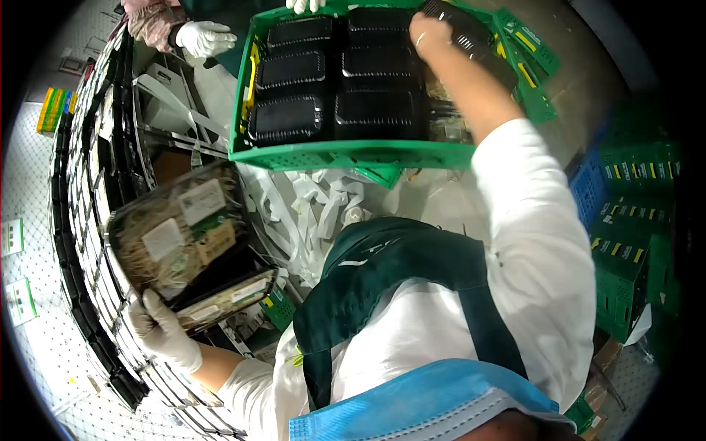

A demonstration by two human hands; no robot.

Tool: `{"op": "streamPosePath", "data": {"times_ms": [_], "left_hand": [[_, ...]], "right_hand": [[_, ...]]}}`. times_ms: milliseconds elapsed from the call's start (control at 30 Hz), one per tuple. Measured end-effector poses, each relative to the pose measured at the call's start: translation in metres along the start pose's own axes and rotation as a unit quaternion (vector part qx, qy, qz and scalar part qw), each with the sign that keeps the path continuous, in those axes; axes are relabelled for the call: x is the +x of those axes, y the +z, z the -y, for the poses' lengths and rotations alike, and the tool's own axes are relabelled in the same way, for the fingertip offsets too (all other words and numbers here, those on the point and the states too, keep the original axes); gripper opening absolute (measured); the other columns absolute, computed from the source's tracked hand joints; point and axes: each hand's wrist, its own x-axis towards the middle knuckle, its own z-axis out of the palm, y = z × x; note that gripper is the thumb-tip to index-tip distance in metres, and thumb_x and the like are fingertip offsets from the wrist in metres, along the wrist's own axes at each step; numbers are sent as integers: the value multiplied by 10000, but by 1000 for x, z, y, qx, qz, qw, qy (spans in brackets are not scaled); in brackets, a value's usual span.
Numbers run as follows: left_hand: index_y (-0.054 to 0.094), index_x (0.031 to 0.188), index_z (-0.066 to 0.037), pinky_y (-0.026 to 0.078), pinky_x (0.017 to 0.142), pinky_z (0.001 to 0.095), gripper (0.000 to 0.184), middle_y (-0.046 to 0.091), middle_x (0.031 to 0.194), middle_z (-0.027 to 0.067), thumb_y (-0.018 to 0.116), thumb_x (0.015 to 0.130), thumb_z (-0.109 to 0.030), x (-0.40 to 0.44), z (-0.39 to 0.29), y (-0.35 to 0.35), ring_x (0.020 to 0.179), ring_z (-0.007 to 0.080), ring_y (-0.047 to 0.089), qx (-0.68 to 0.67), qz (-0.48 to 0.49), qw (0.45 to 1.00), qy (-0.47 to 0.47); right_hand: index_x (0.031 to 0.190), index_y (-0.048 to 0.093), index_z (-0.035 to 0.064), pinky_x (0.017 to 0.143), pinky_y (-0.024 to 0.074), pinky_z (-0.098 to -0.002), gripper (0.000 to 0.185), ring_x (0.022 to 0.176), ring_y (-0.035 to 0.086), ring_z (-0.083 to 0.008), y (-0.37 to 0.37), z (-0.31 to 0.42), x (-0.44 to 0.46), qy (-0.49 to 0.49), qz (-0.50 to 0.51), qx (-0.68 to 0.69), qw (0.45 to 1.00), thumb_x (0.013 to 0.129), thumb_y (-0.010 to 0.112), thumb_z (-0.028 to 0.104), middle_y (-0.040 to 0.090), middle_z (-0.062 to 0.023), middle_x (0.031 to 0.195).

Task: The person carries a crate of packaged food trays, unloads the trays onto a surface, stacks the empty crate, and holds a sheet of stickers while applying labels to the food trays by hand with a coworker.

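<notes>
My left hand [163, 334], in a white glove, grips the lower edge of stacked black food trays [173, 239] with clear film and labels. Pale, stringy contents show through the film; I cannot tell what they are. The stack is tilted at my left. My right hand [430, 35] reaches over the far right of a green crate [353, 153], its fingers closed on a black plastic tray [462, 29]. Face-down black trays [375, 108] fill rows in that crate. Nearer its right corner, labelled packs [448, 121] show partly beneath my forearm.
Another person's gloved hand [206, 38] is left of the crate, and a second gloved hand [305, 6] is at its far rim. A curved rack [95, 176] of black-edged trays runs along the left. White strips [305, 206] litter the floor. Green crates [625, 250] stack at right.
</notes>
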Motion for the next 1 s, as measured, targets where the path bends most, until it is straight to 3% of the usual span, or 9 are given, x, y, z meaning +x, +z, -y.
{"op": "streamPosePath", "data": {"times_ms": [167, 300, 433, 733, 800, 833, 900, 933, 1000], "left_hand": [[504, 685, -22, 260, 468, 186, 250, 402, 554, -32, 567, 827, -219, 18, 12, 26, 506, 51, 311, -25, 76, 996, 47], [504, 713, -19, 248, 468, 183, 246, 393, 553, -33, 555, 833, -228, 23, 23, 47, 509, 52, 303, -52, 20, 996, 68], [445, 671, -43, 212, 437, 211, 296, 333, 534, -44, 527, 847, -267, 29, 24, 57, 483, 52, 256, -77, 19, 995, 52], [466, 652, -14, 293, 487, 177, 238, 435, 558, -15, 531, 835, -151, 49, -5, 95, 503, 59, 353, -93, 18, 988, 122], [501, 681, -8, 323, 500, 180, 194, 490, 577, -4, 543, 822, -134, 43, 25, 98, 508, 62, 385, -432, 97, 895, -62], [510, 688, -8, 329, 500, 183, 184, 505, 582, 0, 549, 818, -132, 47, -37, 115, 508, 63, 393, -203, 36, 972, 114], [525, 710, -3, 337, 505, 181, 157, 528, 598, 10, 555, 810, -120, 54, -61, 130, 508, 62, 408, -222, 25, 964, 146], [537, 717, 4, 345, 506, 186, 145, 537, 604, 15, 566, 799, -112, 53, -79, 140, 515, 65, 426, -267, 15, 952, 148], [561, 724, 6, 381, 509, 217, 125, 547, 627, 32, 578, 781, -104, 53, -119, 149, 526, 89, 457, -292, 68, 948, 110]], "right_hand": [[975, 477, 12, 727, 474, -384, 205, 851, 588, -305, 3, -2, 16, -45, 21, 38, 998, 799, 430, 106, 602, -151, 922], [1159, 405, 84, 826, 407, -407, 645, 1007, 493, -311, -37, -68, -24, -179, 79, 186, 963, 635, 671, 351, 506, -188, 1087], [1323, 192, 154, 894, 322, -426, 1033, 1089, 388, -356, -11, -105, -132, -242, 104, -110, 958, 476, 743, 369, 391, -179, 1200], [1320, 233, 253, 960, 272, -392, 928, 1188, 286, -291, -20, -119, -69, -256, 41, -95, 961, 534, 725, 304, 279, -139, 1314], [1316, 242, 257, 970, 258, -400, 899, 1215, 256, -282, -5, -118, -66, -221, 46, -128, 966, 562, 725, 329, 250, -133, 1337], [1319, 239, 234, 972, 248, -413, 895, 1224, 252, -272, 1, -117, -71, -199, 60, -135, 969, 575, 722, 360, 254, -132, 1338], [1321, 236, 211, 975, 239, -425, 896, 1233, 248, -262, -18, -111, -86, -178, 74, -148, 970, 589, 719, 392, 258, -132, 1339], [1324, 223, 176, 975, 234, -424, 907, 1234, 255, -253, -37, -108, -96, -217, 104, 123, 963, 594, 716, 388, 274, -132, 1332], [1327, 204, 115, 976, 235, -400, 923, 1227, 274, -231, -74, -93, -117, -264, 189, 555, 766, 602, 715, 372, 296, -131, 1322]]}}
